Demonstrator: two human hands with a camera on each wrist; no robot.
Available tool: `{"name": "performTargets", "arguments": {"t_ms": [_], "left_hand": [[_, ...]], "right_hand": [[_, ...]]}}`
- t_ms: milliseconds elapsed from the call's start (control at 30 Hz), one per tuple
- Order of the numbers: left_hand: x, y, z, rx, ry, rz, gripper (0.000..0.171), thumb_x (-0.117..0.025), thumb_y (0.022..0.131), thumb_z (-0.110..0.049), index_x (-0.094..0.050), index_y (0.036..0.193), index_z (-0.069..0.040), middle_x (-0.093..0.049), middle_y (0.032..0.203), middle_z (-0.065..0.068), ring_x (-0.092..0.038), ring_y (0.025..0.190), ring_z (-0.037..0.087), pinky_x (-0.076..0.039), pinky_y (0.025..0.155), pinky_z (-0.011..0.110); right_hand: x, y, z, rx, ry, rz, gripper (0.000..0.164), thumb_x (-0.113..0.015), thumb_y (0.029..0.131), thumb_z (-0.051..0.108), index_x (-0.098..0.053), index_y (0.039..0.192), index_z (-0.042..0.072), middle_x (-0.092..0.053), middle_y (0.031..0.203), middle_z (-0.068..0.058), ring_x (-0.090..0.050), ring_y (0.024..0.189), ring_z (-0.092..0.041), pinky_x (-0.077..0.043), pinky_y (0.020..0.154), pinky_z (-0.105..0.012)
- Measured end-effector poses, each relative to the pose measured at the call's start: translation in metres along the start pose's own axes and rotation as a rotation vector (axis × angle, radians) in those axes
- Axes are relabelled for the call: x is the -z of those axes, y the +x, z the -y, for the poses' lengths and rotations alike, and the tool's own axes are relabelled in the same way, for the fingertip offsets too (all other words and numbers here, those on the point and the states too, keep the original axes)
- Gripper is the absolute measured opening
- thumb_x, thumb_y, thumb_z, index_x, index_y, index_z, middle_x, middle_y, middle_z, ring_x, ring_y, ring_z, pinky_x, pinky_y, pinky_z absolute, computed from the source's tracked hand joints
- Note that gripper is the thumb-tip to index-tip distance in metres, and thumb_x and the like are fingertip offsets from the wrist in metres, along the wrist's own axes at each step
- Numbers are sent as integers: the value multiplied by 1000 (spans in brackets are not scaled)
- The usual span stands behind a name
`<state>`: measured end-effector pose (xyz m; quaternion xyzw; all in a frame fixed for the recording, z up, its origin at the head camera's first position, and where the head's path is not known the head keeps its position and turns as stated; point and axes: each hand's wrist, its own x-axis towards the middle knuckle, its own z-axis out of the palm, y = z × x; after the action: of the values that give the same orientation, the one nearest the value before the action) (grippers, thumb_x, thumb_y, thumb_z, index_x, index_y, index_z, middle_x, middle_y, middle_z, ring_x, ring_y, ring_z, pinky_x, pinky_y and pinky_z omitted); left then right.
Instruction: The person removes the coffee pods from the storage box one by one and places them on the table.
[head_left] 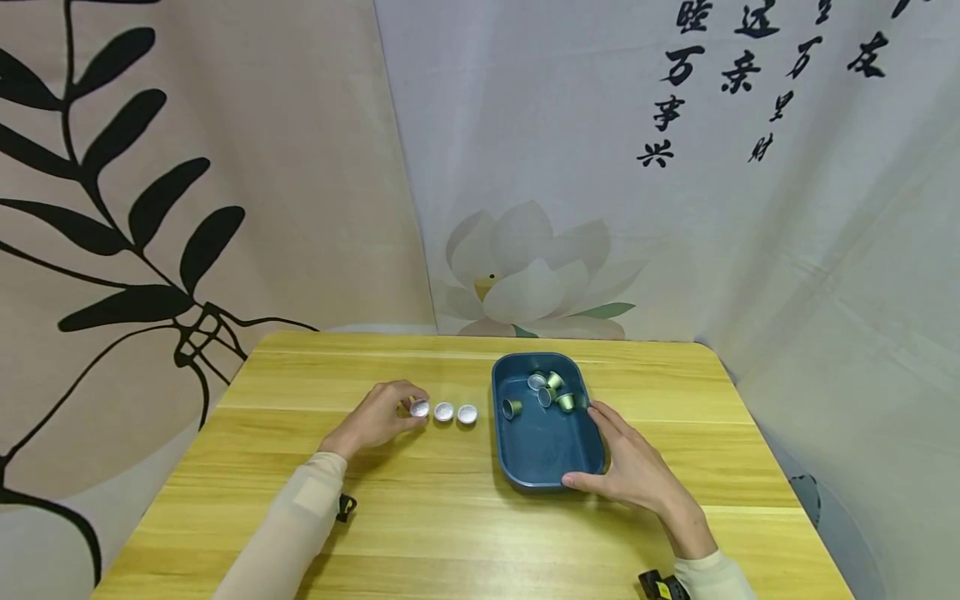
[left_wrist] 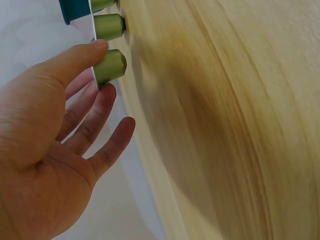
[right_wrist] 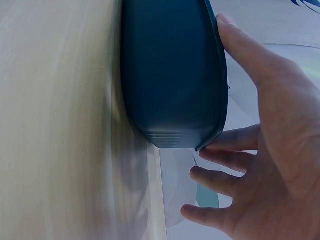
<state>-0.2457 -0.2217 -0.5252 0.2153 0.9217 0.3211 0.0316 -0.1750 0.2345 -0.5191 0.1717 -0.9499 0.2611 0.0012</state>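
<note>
Three green coffee capsules stand in a row with their silver lids facing up. My left hand (head_left: 381, 417) pinches the leftmost capsule (head_left: 420, 408) at its rim between thumb and fingertips. Beside it are the middle capsule (head_left: 443, 412) and the right capsule (head_left: 467, 414). In the left wrist view, the green body of the pinched capsule (left_wrist: 112, 66) shows below its lid. Spanning the near right corner of a dark blue tray (head_left: 547, 454), my right hand (head_left: 637, 462) touches its rim with the thumb at the near edge and fingers along the right side.
Inside the tray, several more green capsules (head_left: 547, 396) lie tipped over toward its far half. A light wooden table (head_left: 450, 533) carries everything. Printed curtains (head_left: 315, 167) hang behind the table's far edge.
</note>
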Motion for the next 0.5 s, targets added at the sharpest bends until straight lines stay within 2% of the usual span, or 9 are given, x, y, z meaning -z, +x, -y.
{"name": "performTargets", "arguments": {"t_ms": [233,500], "left_hand": [[-1,1,0,-3,-2,9,31,-91,97,-12,-82,126,-7,-82,125,8,-75,107,21,-68,93,40],[-2,4,1,9,3,13,33,-91,97,-11,-82,128,-4,-82,127,9,-76,106,22,-68,93,40]], "right_hand": [[-1,0,-1,-4,6,2,127,-93,80,74,-45,169,-4,-41,179,-27,-56,153,-55,-57,115,-74],[0,1,0,-2,9,4,126,-93,81,71,-44,169,-4,-41,179,-27,-56,153,-56,-57,114,-75]]}}
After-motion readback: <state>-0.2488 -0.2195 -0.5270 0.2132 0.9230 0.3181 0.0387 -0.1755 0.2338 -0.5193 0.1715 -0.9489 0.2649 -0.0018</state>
